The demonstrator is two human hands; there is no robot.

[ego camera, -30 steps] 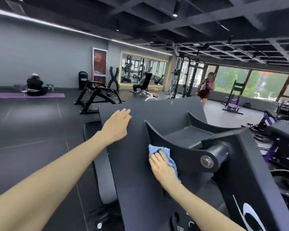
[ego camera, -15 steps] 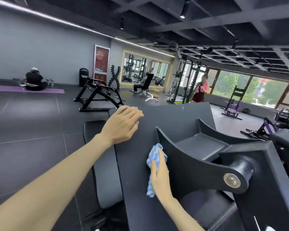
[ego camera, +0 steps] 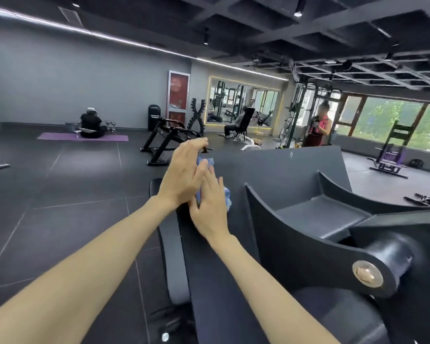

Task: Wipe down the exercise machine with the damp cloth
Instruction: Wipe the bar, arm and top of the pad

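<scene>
Since a second ago, your left hand [ego camera: 184, 173] has come off the flat black panel [ego camera: 278, 170] of the exercise machine [ego camera: 308, 247] and swung in toward your right hand [ego camera: 210, 207], so that the two now meet over the blue cloth [ego camera: 227, 198]. Your right hand has also carried the cloth up and leftward along the panel, away from the curved bracket [ego camera: 283, 234] where it was wiping.

Your left hand lies with straight fingers, edge-on, its palm against the cloth's left side. Your right hand is flat on top with fingers extended and spread, pressing the cloth onto the panel. Neither hand is plainly curled round it; whether a thumb pinches underneath is hidden.

The cloth sits between and beneath both hands, near the panel's left edge. Only two bits show: a fold above your right fingertips and a bunch at the right of that hand. It looks crumpled rather than spread.

What the next stroke turns on: the panel's long axis runs away from you, rising toward its far top edge, and most of its unwiped face lies ahead and to the right of your hands. Your right hand is on that side and already bears on the cloth, so it is likely the better one to push forward. The round pivot bolt [ego camera: 366, 273] and the bracket's inner faces, lower right, probably remain to be done.
</scene>
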